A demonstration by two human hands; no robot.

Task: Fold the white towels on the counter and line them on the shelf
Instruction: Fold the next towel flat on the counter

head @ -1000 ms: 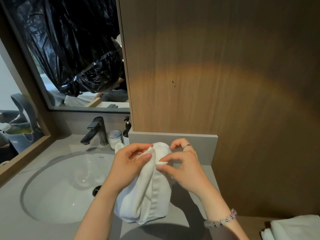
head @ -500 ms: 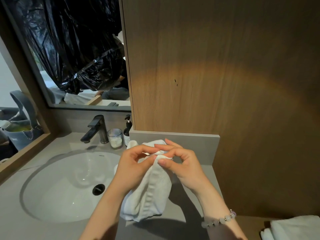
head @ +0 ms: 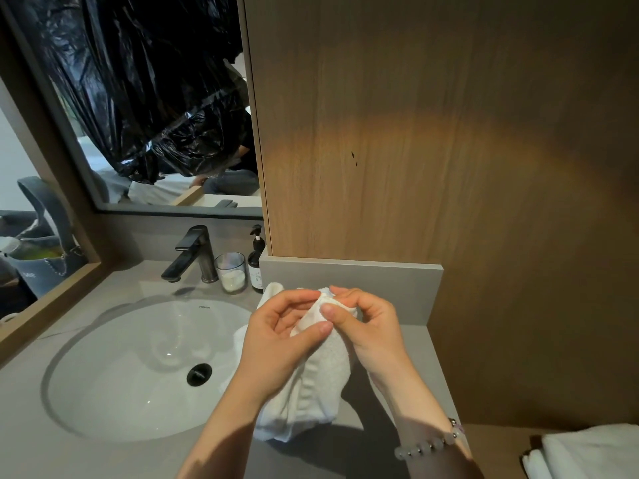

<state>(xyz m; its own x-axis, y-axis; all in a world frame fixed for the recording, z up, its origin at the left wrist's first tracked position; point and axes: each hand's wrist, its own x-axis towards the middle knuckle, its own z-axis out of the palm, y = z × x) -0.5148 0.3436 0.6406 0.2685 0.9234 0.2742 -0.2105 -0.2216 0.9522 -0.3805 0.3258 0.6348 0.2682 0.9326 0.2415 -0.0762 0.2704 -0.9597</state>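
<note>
the left hand and right hand are both pinching the bunched top of a soft, nubby white towel; it is hanging in limp folds over the smooth grey counter, beside the glossy oval sink

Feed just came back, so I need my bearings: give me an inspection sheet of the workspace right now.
Surface: grey counter with a white sink set in it.
Job's things: white towel hangs bunched from both hands; stacked white towels at the lower right.
Clutter: black faucet, glass jar, pump bottle behind the sink.
Hands: left hand and right hand both pinch the towel's top edge.
Cables: nothing seen.
Surroundings: mirror, wood panel, grey bag at far left.
</note>
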